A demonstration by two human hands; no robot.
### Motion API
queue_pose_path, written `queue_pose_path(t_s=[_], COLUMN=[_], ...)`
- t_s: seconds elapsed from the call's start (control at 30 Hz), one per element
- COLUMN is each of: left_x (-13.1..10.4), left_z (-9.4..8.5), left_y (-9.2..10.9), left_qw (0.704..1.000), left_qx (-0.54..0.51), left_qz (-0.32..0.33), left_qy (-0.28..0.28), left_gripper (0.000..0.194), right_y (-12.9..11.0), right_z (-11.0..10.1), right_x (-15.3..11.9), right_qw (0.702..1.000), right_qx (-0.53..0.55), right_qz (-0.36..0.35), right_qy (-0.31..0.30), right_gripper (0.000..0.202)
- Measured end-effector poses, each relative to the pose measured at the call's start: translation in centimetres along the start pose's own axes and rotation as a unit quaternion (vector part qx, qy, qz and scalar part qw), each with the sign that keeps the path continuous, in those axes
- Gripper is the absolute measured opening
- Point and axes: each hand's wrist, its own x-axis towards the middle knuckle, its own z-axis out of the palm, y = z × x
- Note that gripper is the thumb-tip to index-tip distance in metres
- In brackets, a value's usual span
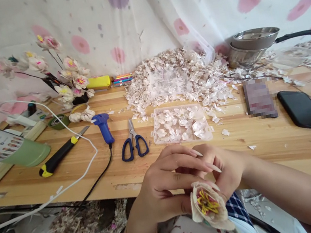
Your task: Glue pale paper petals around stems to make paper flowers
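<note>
A cream flower (pixel 210 206) with a yellow and pink centre is held low in front of my body, its face turned up. My left hand (pixel 175 183) is closed around its left side, with the thumb at the petals and the long-nailed fingers reaching over to the right. Behind the flower, my right hand (pixel 223 168) is curled with its fingers bent, close against the left fingers. Part of the right fingers is hidden, and so is most of the stem. Just beyond my hands lies a divided clear box (pixel 181 123) of pale petals.
Blue scissors (pixel 133 142), a blue glue gun (pixel 104 129) with its cord and a yellow-black cutter (pixel 60 155) lie left of the box. Behind is a petal heap (pixel 203 80). A phone (pixel 304 109) and metal pans (pixel 253 41) stand right; finished flowers (pixel 73 80) back left.
</note>
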Motion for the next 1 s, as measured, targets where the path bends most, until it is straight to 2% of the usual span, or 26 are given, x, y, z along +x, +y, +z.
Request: queue_pose_path(t_s=[0.3, 0.57, 0.67, 0.8, 1.0], left_x=[0.0, 0.3, 0.4, 0.4, 0.8], left_z=[0.2, 0.3, 0.4, 0.4, 0.2], left_y=[0.2, 0.2, 0.3, 0.5, 1.1], left_qw=[1.0, 0.999, 0.998, 0.999, 0.999], left_qx=[0.008, 0.041, 0.057, 0.027, 0.041], left_qz=[0.002, 0.011, 0.009, 0.009, -0.002], left_qy=[-0.002, 0.02, 0.018, 0.018, -0.005], left_gripper=[0.025, 0.021, 0.023, 0.023, 0.026], right_y=[0.3, 0.1, 0.2, 0.1, 0.1], right_z=[0.4, 0.4, 0.5, 0.4, 0.3], right_x=[-0.2, 0.1, 0.2, 0.1, -0.2], right_qw=[0.999, 0.998, 0.998, 0.999, 1.0], right_qx=[0.019, 0.046, 0.05, 0.03, 0.019], right_qz=[0.019, -0.008, -0.019, -0.02, 0.0], right_qy=[0.03, 0.033, 0.03, 0.037, 0.024], right_gripper=[0.044, 0.033, 0.036, 0.039, 0.038])
